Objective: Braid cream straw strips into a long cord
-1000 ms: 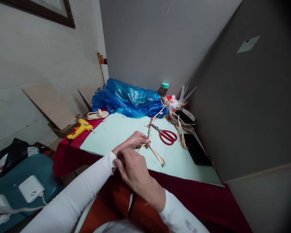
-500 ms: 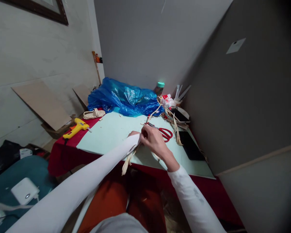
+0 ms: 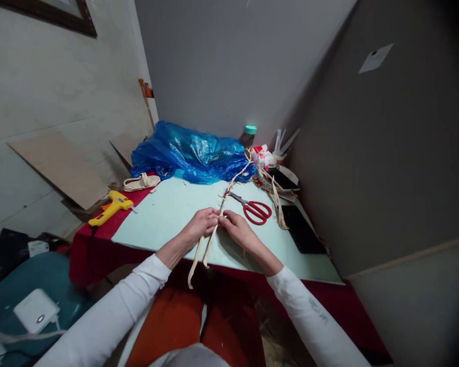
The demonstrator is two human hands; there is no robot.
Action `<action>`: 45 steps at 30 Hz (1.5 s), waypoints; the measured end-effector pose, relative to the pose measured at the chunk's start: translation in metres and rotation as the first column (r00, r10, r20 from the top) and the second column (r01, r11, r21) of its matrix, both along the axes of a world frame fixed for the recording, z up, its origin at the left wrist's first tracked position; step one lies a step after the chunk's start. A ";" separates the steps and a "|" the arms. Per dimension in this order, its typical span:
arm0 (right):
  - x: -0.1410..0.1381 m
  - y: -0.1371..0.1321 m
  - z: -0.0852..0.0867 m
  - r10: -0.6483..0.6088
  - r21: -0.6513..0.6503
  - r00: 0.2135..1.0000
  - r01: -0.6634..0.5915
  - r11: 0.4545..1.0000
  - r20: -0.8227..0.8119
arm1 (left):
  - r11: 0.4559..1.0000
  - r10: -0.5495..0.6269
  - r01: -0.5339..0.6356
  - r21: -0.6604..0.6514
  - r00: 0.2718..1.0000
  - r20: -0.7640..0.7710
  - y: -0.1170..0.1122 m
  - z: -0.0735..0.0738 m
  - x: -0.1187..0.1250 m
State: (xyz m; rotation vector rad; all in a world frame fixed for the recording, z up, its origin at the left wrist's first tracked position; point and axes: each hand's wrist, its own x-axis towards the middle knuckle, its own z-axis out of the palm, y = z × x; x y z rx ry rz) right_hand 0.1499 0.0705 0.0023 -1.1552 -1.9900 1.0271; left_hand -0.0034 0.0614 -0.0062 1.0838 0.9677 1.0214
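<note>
Dim, cool indoor light, apparently from overhead, leaves the left wall (image 3: pixel 53 76) paler than the grey right-hand partition (image 3: pixel 375 153), which sinks into black at the frame's far right corner. Crinkled highlights glint on the blue plastic bag (image 3: pixel 187 153), and the pale worktop (image 3: pixel 168 214) reads brightest, with a soft shadow beneath the right hand (image 3: pixel 236 228). Below its front edge everything turns murky. Wide-angle stretch enlarges the white sleeves (image 3: pixel 110 311); fine detail at the fingertips is soft.

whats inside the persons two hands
The left hand and right hand hold a pale, twisted fibre cord, with two loose strands emerging below. The gripped section is covered; its shape cannot be seen.
</note>
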 end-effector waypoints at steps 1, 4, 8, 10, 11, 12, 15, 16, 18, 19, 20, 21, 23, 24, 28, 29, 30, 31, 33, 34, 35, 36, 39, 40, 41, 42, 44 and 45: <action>-0.001 -0.001 0.000 -0.020 0.028 0.999 0.019 0.999 0.028 | 1.000 0.015 -0.014 0.016 0.999 -0.034 -0.003 0.003 0.000; 0.000 -0.001 -0.002 -0.022 0.048 1.000 0.021 0.999 0.022 | 0.987 0.098 -0.059 0.147 0.959 -0.268 -0.010 0.015 -0.001; 0.005 -0.001 -0.006 -0.063 -0.037 0.992 0.059 0.998 -0.113 | 0.922 0.239 0.054 0.384 0.701 -0.672 -0.010 0.030 0.002; 0.006 -0.001 -0.009 -0.101 -0.094 0.982 0.086 0.992 -0.160 | 0.903 0.283 0.111 0.416 0.573 -0.769 -0.009 0.035 0.004; 0.006 -0.001 -0.010 -0.115 -0.114 0.977 0.096 0.989 -0.177 | 0.901 0.298 0.122 0.417 0.523 -0.798 -0.009 0.037 0.005; 0.005 -0.002 -0.011 -0.127 -0.126 0.974 0.104 0.987 -0.188 | 0.901 0.310 0.126 0.414 0.479 -0.821 -0.010 0.039 0.007; 0.002 -0.003 -0.013 -0.158 -0.117 0.960 0.134 0.984 -0.232 | 0.902 0.345 0.128 0.413 0.363 -0.865 -0.018 0.040 0.013; 0.002 -0.003 -0.013 -0.159 -0.117 0.953 0.133 0.984 -0.258 | 0.895 0.363 0.131 0.426 0.340 -0.867 -0.022 0.039 0.016; 0.003 -0.003 -0.011 -0.139 -0.166 0.933 0.087 0.982 -0.332 | 0.871 0.405 0.151 0.467 0.317 -0.858 -0.030 0.033 0.025; 0.004 -0.004 -0.010 -0.125 -0.219 0.918 0.043 0.975 -0.377 | 0.859 0.421 0.165 0.484 0.311 -0.852 -0.034 0.030 0.031; 0.006 -0.004 -0.009 -0.117 -0.279 0.900 -0.005 0.960 -0.420 | 0.850 0.428 0.186 0.492 0.300 -0.853 -0.039 0.026 0.036; 0.007 -0.004 -0.008 -0.121 -0.334 0.881 -0.044 0.941 -0.457 | 0.847 0.426 0.208 0.490 0.286 -0.858 -0.043 0.023 0.041; 0.011 -0.004 -0.007 -0.139 -0.395 0.859 -0.078 0.915 -0.493 | 0.848 0.405 0.246 0.470 0.271 -0.873 -0.050 0.020 0.047; 0.012 -0.004 -0.007 -0.144 -0.401 0.854 -0.081 0.912 -0.500 | 0.849 0.392 0.255 0.463 0.284 -0.875 -0.053 0.021 0.047; 0.014 -0.004 -0.006 -0.125 -0.409 0.831 -0.131 0.903 -0.542 | 0.847 0.390 0.137 0.513 0.496 -0.776 -0.048 0.034 0.028; 0.014 -0.005 -0.004 -0.116 -0.417 0.824 -0.155 0.896 -0.555 | 0.857 0.403 0.049 0.514 0.558 -0.725 -0.042 0.037 0.020; 0.013 -0.005 -0.003 -0.106 -0.423 0.820 -0.176 0.889 -0.563 | 0.861 0.431 -0.057 0.506 0.610 -0.665 -0.035 0.040 0.014; 0.013 -0.006 -0.002 -0.095 -0.426 0.818 -0.192 0.884 -0.567 | 0.865 0.439 -0.129 0.485 0.664 -0.605 -0.027 0.041 0.008; 0.012 -0.007 0.000 -0.072 -0.426 0.817 -0.220 0.877 -0.572 | 0.930 0.274 -0.098 0.355 0.827 -0.491 -0.011 0.038 0.002; 0.012 -0.007 0.000 -0.060 -0.426 0.816 -0.236 0.873 -0.576 | 0.966 0.125 -0.011 0.259 0.897 -0.425 -0.004 0.034 0.001; 0.012 -0.007 0.000 -0.046 -0.426 0.813 -0.254 0.868 -0.580 | 0.984 -0.014 0.075 0.163 0.938 -0.346 0.002 0.029 0.002; 0.013 -0.007 -0.001 -0.037 -0.428 0.810 -0.270 0.862 -0.585 | 0.986 -0.114 0.142 0.084 0.956 -0.272 0.006 0.025 0.004; 0.016 -0.006 -0.004 -0.017 -0.442 0.818 -0.294 0.847 -0.576 | 0.977 -0.214 0.210 -0.041 0.970 -0.118 0.010 0.013 0.010; 0.017 -0.005 -0.005 -0.011 -0.449 0.829 -0.291 0.845 -0.559 | 0.977 -0.210 0.205 -0.061 0.973 -0.092 0.010 0.011 0.012; 0.018 -0.005 -0.006 0.000 -0.454 0.845 -0.287 0.844 -0.535 | 0.977 -0.203 0.197 -0.079 0.976 -0.073 0.008 0.010 0.013; 0.019 -0.005 -0.006 0.015 -0.452 0.863 -0.279 0.848 -0.505 | 0.978 -0.192 0.186 -0.094 0.980 -0.059 0.007 0.010 0.013; 0.019 -0.006 -0.005 0.042 -0.417 0.906 -0.234 0.878 -0.420 | 0.981 -0.159 0.153 -0.119 0.986 -0.041 0.004 0.011 0.014; 0.020 -0.007 -0.005 0.043 -0.376 0.930 -0.190 0.907 -0.364 | 0.983 -0.134 0.128 -0.128 0.990 -0.034 0.003 0.012 0.014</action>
